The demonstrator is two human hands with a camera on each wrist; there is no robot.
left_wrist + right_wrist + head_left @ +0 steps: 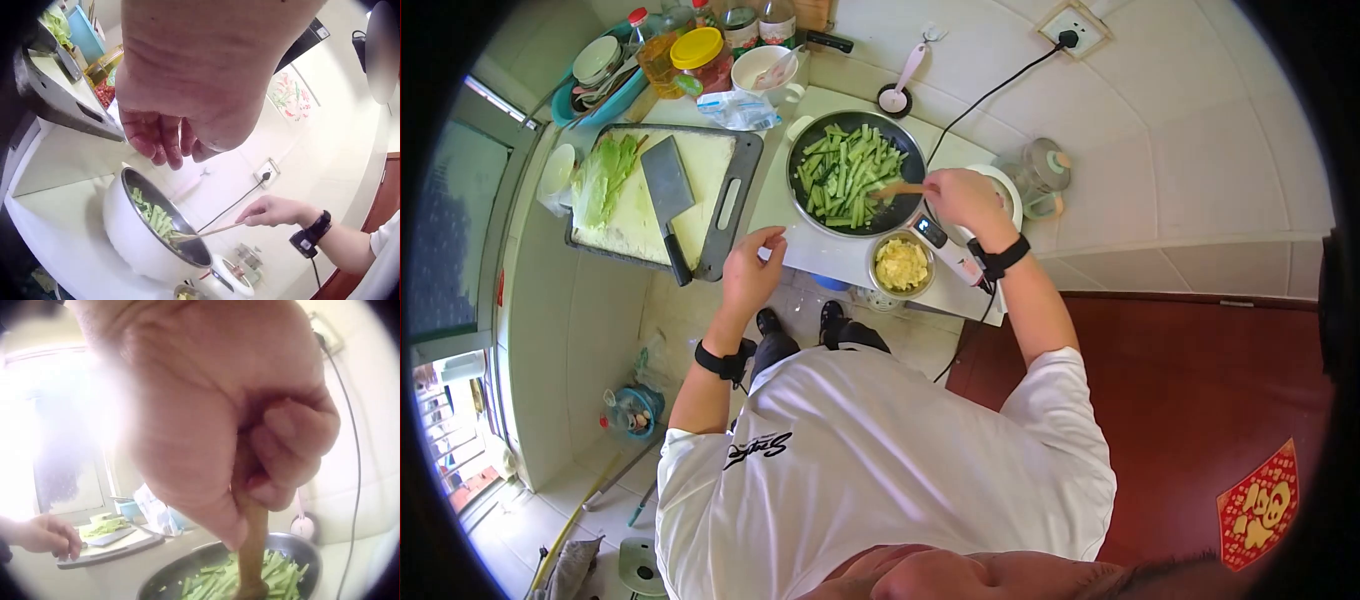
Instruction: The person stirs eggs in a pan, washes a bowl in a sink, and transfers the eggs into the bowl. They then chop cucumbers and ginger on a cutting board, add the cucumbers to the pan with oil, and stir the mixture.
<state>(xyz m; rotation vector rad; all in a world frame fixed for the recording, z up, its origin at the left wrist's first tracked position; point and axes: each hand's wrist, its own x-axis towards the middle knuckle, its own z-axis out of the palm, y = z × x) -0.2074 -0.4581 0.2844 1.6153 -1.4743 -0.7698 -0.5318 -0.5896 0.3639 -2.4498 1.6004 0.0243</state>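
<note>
Pan: black-lined pan [855,175] with a white outer wall sits on the white counter [785,215], full of cut green stalks [848,172]
Spatula: wooden spatula [897,188] slants into the pan, its tip among the stalks; the handle runs up into the right fist
Right hand: right hand [960,200] is over the pan's right rim; fingers curled tight around the spatula handle
Left hand: left hand [750,268] hovers at the counter's front edge, left of the pan and just beside the cutting board; fingers loosely curled, holding nothing
Board: cutting board [725,205] carries a cleaver [668,195] and green leaves [607,175]
Bowl: small metal bowl [901,264] of yellow scrambled egg stands just in front of the pan
</note>
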